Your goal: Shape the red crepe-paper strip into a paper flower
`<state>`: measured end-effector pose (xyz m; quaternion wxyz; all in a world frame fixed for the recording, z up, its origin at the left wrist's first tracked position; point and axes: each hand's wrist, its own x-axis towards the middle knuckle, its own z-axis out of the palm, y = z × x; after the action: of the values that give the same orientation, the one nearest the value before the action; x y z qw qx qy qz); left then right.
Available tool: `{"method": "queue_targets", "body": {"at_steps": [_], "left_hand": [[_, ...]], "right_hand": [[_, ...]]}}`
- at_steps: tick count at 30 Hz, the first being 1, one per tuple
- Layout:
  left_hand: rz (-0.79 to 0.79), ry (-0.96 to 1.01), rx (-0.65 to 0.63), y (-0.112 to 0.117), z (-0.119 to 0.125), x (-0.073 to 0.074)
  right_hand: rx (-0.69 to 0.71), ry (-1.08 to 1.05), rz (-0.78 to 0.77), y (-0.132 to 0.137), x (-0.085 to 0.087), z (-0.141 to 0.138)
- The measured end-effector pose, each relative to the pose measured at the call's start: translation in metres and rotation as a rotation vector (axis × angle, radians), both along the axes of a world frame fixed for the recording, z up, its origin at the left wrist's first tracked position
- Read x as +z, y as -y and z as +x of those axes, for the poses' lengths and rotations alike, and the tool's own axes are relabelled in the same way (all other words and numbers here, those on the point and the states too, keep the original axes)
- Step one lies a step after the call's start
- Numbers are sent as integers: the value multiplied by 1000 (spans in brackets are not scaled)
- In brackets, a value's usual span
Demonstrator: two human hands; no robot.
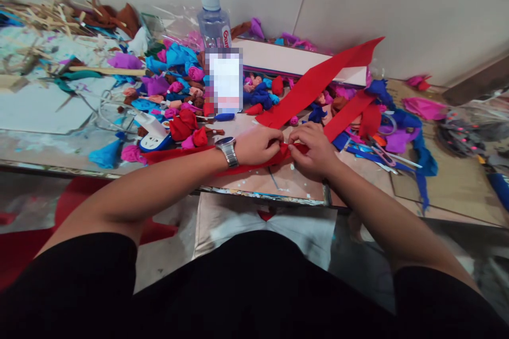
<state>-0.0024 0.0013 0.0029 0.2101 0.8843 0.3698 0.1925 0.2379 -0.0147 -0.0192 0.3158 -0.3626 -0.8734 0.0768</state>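
My left hand (258, 144), with a metal watch on its wrist, is closed on a strip of red fabric (306, 85) near the table's front edge. Close beside it, my right hand (312, 149) pinches the same red material, which is bunched between the fingertips of both hands. One length of the strip slants up to the far right, and another red strip (350, 111) runs to the right behind my right hand. More red cloth passes under my left forearm. Red rolled fabric flowers (185, 126) lie left of my left hand.
A water bottle (214, 24) stands behind a blurred phone (226, 82). A power strip (155, 137) with a plug sits at left. Colourful fabric flowers and scraps cover the table's middle. Wooden sticks (59, 18) are heaped at back left; scissors (384, 153) lie at right.
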Motion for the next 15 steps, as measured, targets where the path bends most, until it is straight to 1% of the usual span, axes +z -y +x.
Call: {"method": "queue_targets", "body": {"at_steps": [7,15], "left_hand": [[12,2,26,-1,0,0],[37,-5,59,-4,-1,-2]], "right_hand": [[0,-39,-21,-1,-1,1],[-46,-34,-27,-4,-3,3]]}}
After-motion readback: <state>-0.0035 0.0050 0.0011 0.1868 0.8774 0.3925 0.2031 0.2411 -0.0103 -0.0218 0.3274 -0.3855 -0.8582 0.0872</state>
